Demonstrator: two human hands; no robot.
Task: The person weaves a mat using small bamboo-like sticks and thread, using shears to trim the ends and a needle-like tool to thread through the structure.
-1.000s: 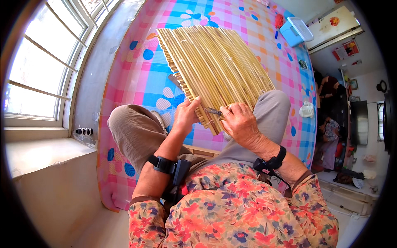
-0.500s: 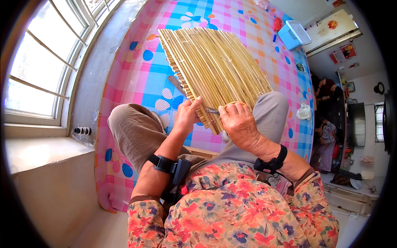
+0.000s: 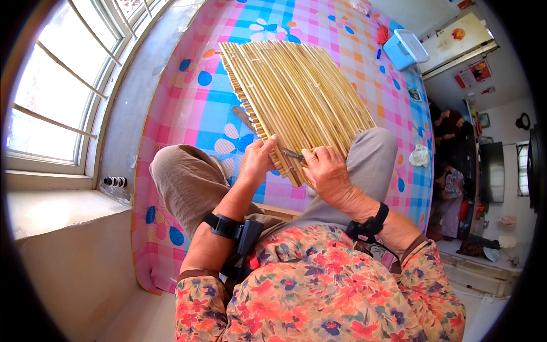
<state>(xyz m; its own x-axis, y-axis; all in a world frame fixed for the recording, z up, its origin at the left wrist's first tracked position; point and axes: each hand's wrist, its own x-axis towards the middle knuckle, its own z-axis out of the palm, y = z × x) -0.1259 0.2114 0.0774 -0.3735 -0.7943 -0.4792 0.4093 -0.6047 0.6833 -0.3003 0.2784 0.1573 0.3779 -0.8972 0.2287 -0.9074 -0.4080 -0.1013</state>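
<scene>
A mat of yellow bamboo rods [image 3: 302, 91] rests across my crossed legs on the checked floral sheet [image 3: 222, 100]. My left hand [image 3: 256, 162] pinches the near left edge of the mat, thumb on top. My right hand [image 3: 327, 171] is closed on a small dark metal tool [image 3: 292, 154], whose tip touches the rods just right of my left thumb; I cannot make out its exact kind. A dark flat strip [image 3: 242, 117] lies partly hidden under the mat's left side.
A barred window [image 3: 57, 97] and sill are at the left. Beyond the mat lie a blue lidded box [image 3: 401, 51], a red object [image 3: 382, 35] and a white bag [image 3: 419, 157]. Two other people [image 3: 450, 179] are in the room at the right.
The far edge of the mat appears slightly lower than a second ago. My right hand and the tool have shifted very slightly; both hands keep their grips.
</scene>
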